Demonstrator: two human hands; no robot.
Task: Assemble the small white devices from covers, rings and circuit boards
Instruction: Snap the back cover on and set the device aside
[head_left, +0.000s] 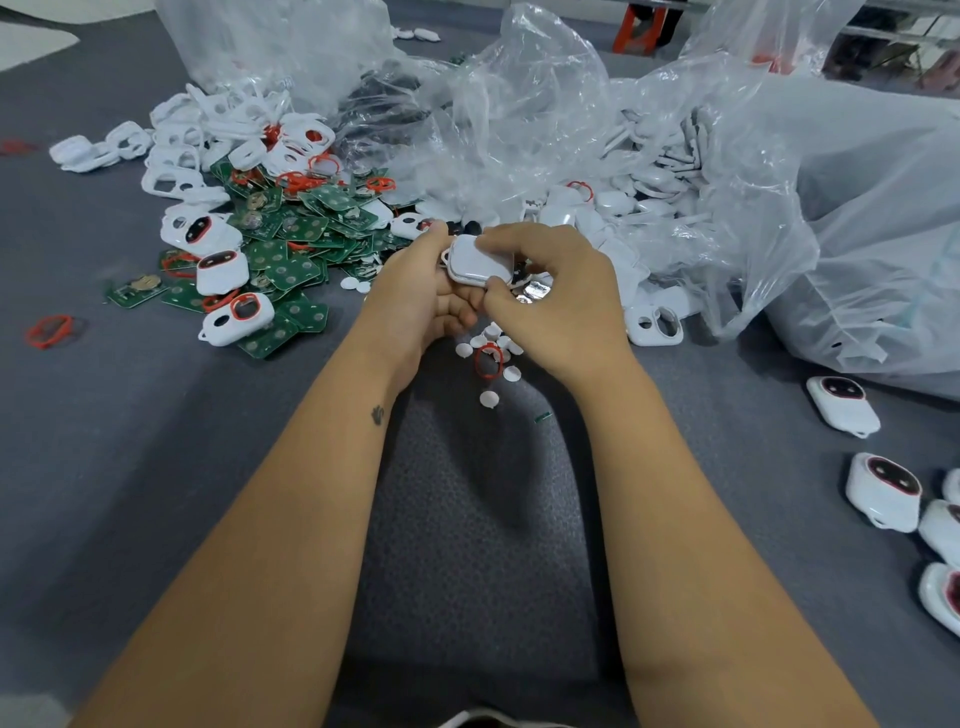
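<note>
A small white device (480, 262) is held above the grey surface between both hands. My left hand (415, 291) cradles it from the left and below, fingers curled round its edge. My right hand (556, 291) grips it from the right, thumb and fingers pinching its top and bottom faces. To the left lies a pile of green circuit boards (291, 249) mixed with white covers (176, 156) and red rings (296, 182). Below my hands sit small white discs (488, 399) and one red ring (487, 361).
Clear plastic bags (519, 119) holding more white parts spread across the back and right. Several finished devices (883, 491) lie at the right edge. A loose red ring (49, 330) is at far left, and a white cover (653, 325) lies right of my hands.
</note>
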